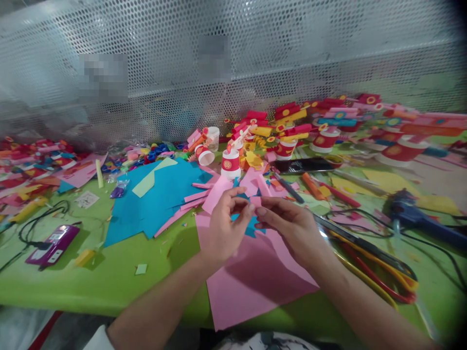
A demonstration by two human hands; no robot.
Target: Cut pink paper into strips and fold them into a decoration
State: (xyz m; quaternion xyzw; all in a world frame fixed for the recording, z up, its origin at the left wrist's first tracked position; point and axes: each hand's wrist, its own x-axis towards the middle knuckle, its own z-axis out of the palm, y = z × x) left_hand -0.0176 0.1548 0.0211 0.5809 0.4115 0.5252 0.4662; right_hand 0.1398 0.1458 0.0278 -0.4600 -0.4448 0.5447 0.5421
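Between both hands is a small piece of pink paper [256, 200]. My left hand [230, 221] pinches its left side with thumb and forefinger. The fingers of my right hand [288, 221] close on its right side. Below them a large pink sheet [255, 291] lies on the green table [156, 301]. Blue paper scraps [250, 224] show beneath the fingers. Just beyond the hands stands an upright paper cup [230, 164] with a red band and a gold emblem. Pink paper strips [193, 197] lie left of my left hand.
A large blue sheet [146, 209] spreads to the left, with a purple power strip [53, 246] in front. Scissors [375, 272] and a blue glue gun [419, 218] with its cord lie at right. Several decorated cups [326, 140] line the back, before a perforated metal panel [255, 53].
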